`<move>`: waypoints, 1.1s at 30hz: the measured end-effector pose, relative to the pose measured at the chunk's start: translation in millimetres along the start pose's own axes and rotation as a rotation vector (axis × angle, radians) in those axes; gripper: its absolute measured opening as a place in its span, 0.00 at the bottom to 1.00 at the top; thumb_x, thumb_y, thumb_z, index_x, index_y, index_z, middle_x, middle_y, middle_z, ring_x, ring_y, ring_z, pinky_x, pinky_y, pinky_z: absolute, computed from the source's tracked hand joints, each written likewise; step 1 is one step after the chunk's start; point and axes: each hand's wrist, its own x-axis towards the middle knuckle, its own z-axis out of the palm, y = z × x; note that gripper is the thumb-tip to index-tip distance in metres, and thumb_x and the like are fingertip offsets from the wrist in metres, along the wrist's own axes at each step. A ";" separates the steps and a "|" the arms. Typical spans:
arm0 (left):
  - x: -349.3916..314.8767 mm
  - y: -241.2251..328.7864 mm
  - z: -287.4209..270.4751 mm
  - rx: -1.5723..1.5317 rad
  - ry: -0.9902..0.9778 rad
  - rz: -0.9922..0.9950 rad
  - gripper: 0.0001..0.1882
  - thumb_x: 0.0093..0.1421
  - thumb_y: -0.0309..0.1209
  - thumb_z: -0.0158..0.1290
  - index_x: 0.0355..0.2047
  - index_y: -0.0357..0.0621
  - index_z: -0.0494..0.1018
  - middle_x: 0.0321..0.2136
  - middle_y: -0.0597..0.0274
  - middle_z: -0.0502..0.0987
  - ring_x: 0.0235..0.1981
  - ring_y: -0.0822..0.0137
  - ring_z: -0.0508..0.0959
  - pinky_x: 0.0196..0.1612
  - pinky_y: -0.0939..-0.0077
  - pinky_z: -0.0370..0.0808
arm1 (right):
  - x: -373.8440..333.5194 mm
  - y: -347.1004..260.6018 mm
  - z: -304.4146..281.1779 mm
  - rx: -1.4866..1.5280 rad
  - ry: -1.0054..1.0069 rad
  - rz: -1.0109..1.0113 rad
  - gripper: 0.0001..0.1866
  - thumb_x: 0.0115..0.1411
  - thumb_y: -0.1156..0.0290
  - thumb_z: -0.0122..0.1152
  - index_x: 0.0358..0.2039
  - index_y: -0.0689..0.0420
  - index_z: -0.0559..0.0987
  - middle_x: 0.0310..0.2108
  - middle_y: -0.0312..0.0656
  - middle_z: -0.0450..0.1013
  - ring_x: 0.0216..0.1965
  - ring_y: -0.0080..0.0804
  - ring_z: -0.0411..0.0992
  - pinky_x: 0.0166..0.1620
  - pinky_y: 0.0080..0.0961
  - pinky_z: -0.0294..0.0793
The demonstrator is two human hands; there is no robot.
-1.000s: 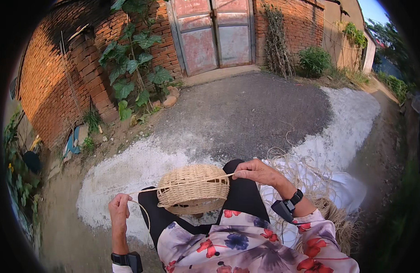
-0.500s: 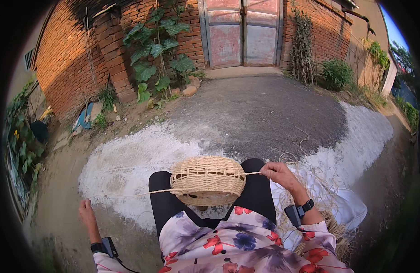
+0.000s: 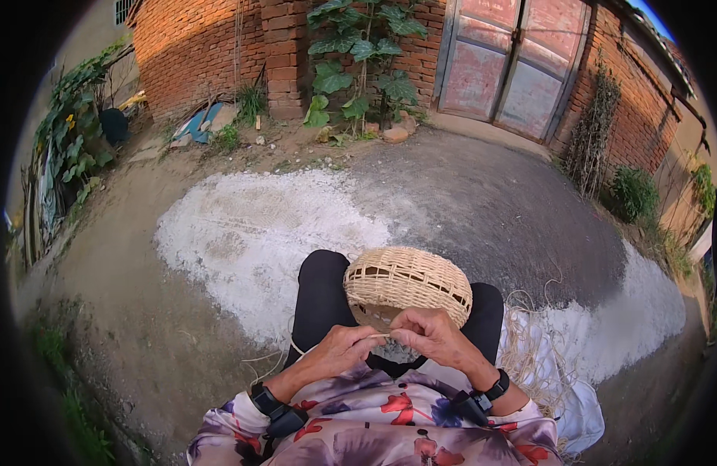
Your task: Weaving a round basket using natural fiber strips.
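Observation:
A round woven basket (image 3: pixel 411 276) of pale straw rests between my knees, tilted so its opening faces me. A row of gaps runs along its side. Just in front of the opening, my left hand (image 3: pixel 344 349) pinches a thin straw cord (image 3: pixel 381 335). My right hand (image 3: pixel 432 335) is closed close beside it, fingertips together at the cord's other end, and covers part of the basket's rim. A loose length of cord trails past my left forearm. Whether the cord is joined to the basket is hidden behind my hands.
On my right, a tangled heap of straw cord (image 3: pixel 521 342) lies on a white sheet (image 3: pixel 582 415). White powdery patches (image 3: pixel 257 225) and dark material (image 3: pixel 490 194) cover the ground ahead. Farther off stand a brick wall (image 3: pixel 195 62), leafy plants and a metal double door (image 3: pixel 513 70).
My hands, stretched wide apart before with cord at each side of the basket, have come together in front of it. The basket has turned a little, and the view has swung left.

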 end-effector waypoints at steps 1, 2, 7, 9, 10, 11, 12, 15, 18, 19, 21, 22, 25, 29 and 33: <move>3.5 -10.3 -0.2 -0.006 0.004 -0.005 0.19 0.60 0.35 0.56 0.50 0.40 0.73 0.27 0.59 0.77 0.29 0.70 0.77 0.34 0.75 0.73 | 5.2 0.6 0.2 0.001 -0.008 0.002 0.09 0.62 0.67 0.61 0.35 0.60 0.78 0.23 0.34 0.71 0.23 0.17 0.67 0.28 0.19 0.67; 6.8 -19.1 -1.6 0.004 0.311 -0.003 0.17 0.60 0.33 0.55 0.48 0.40 0.74 0.23 0.62 0.76 0.25 0.72 0.74 0.30 0.75 0.71 | 13.3 2.6 -0.7 -0.112 0.129 -0.040 0.09 0.60 0.68 0.62 0.35 0.60 0.77 0.26 0.39 0.73 0.25 0.24 0.70 0.29 0.24 0.70; 26.1 -27.8 -15.6 0.099 0.721 -0.048 0.14 0.60 0.30 0.54 0.46 0.42 0.76 0.21 0.61 0.75 0.21 0.74 0.73 0.26 0.76 0.70 | 60.1 11.3 17.6 -0.700 0.264 -0.257 0.11 0.56 0.67 0.61 0.36 0.61 0.77 0.30 0.48 0.72 0.27 0.46 0.74 0.32 0.39 0.73; 36.1 -31.9 -14.7 0.152 0.569 -0.021 0.15 0.57 0.32 0.54 0.44 0.41 0.75 0.21 0.50 0.77 0.21 0.59 0.79 0.28 0.66 0.74 | 71.2 15.3 29.0 -0.716 0.192 -0.205 0.11 0.55 0.66 0.61 0.32 0.61 0.77 0.29 0.49 0.72 0.30 0.52 0.74 0.34 0.45 0.72; 42.7 -35.9 -12.3 0.149 0.591 0.036 0.16 0.56 0.31 0.54 0.44 0.41 0.75 0.24 0.48 0.79 0.24 0.54 0.80 0.30 0.64 0.74 | 75.4 17.8 31.5 -0.736 0.161 -0.198 0.11 0.54 0.66 0.61 0.30 0.61 0.76 0.28 0.49 0.72 0.30 0.51 0.74 0.34 0.44 0.72; 46.8 -37.9 -10.0 0.145 0.584 0.043 0.16 0.56 0.31 0.54 0.44 0.41 0.75 0.24 0.48 0.79 0.24 0.54 0.80 0.30 0.64 0.74 | 76.5 18.4 31.1 -0.757 0.131 -0.188 0.10 0.53 0.67 0.61 0.28 0.61 0.76 0.27 0.48 0.72 0.30 0.50 0.74 0.34 0.43 0.72; 50.2 -40.0 -10.9 0.120 0.618 0.069 0.14 0.56 0.30 0.54 0.43 0.40 0.75 0.24 0.48 0.78 0.25 0.53 0.80 0.31 0.64 0.75 | 76.2 11.8 30.3 -0.732 0.159 -0.217 0.08 0.55 0.69 0.60 0.27 0.61 0.76 0.26 0.47 0.72 0.30 0.49 0.74 0.34 0.42 0.72; 58.2 -41.8 -2.7 0.079 0.658 0.161 0.11 0.56 0.27 0.54 0.40 0.39 0.75 0.26 0.49 0.78 0.27 0.52 0.80 0.31 0.64 0.75 | 65.2 25.2 19.4 -0.603 0.241 -0.294 0.07 0.57 0.71 0.58 0.27 0.61 0.76 0.26 0.47 0.71 0.29 0.49 0.73 0.33 0.40 0.72; 70.2 -15.2 14.9 0.195 0.704 0.429 0.09 0.55 0.25 0.54 0.38 0.39 0.75 0.27 0.52 0.77 0.28 0.55 0.79 0.30 0.66 0.75 | 23.4 13.9 -11.2 -0.544 0.274 -0.316 0.04 0.58 0.74 0.58 0.31 0.61 0.78 0.27 0.46 0.71 0.29 0.45 0.73 0.33 0.36 0.72; 73.0 -1.0 18.9 0.346 0.744 0.628 0.09 0.55 0.24 0.55 0.37 0.39 0.75 0.27 0.54 0.77 0.28 0.59 0.79 0.29 0.69 0.75 | 7.9 9.6 -21.6 -0.503 0.305 -0.346 0.05 0.58 0.75 0.57 0.33 0.60 0.79 0.27 0.45 0.72 0.29 0.42 0.74 0.34 0.34 0.73; 76.8 30.1 28.8 0.411 0.661 0.657 0.07 0.54 0.25 0.56 0.35 0.40 0.75 0.26 0.56 0.76 0.27 0.58 0.79 0.27 0.67 0.75 | -27.5 3.4 -38.9 -0.496 0.341 -0.210 0.05 0.57 0.78 0.59 0.35 0.62 0.78 0.26 0.44 0.71 0.29 0.42 0.73 0.34 0.32 0.72; 81.2 41.5 32.9 0.478 0.570 0.701 0.06 0.54 0.26 0.56 0.33 0.41 0.74 0.25 0.58 0.74 0.27 0.57 0.78 0.26 0.66 0.75 | -42.2 8.3 -44.1 -0.506 0.344 -0.208 0.05 0.57 0.78 0.59 0.35 0.62 0.78 0.26 0.44 0.71 0.29 0.42 0.73 0.34 0.32 0.72; 89.3 48.7 51.8 0.554 0.444 0.722 0.05 0.55 0.27 0.56 0.31 0.42 0.73 0.23 0.59 0.73 0.25 0.57 0.78 0.25 0.65 0.75 | -72.0 33.1 -45.0 -0.451 0.399 -0.089 0.04 0.58 0.76 0.60 0.30 0.63 0.78 0.24 0.43 0.70 0.27 0.38 0.71 0.31 0.28 0.69; 95.0 29.9 65.5 0.539 0.318 0.670 0.05 0.56 0.30 0.55 0.29 0.42 0.72 0.24 0.56 0.75 0.25 0.53 0.78 0.27 0.60 0.75 | -80.5 50.0 -42.3 -0.383 0.344 -0.053 0.05 0.58 0.77 0.59 0.35 0.62 0.78 0.28 0.47 0.73 0.31 0.44 0.73 0.34 0.32 0.73; 86.4 42.8 55.4 0.355 0.332 0.655 0.08 0.60 0.33 0.53 0.34 0.42 0.73 0.26 0.55 0.76 0.29 0.52 0.79 0.31 0.59 0.76 | -79.9 52.2 -47.6 -0.456 0.369 0.106 0.11 0.56 0.75 0.62 0.40 0.60 0.77 0.33 0.46 0.73 0.34 0.44 0.73 0.37 0.32 0.73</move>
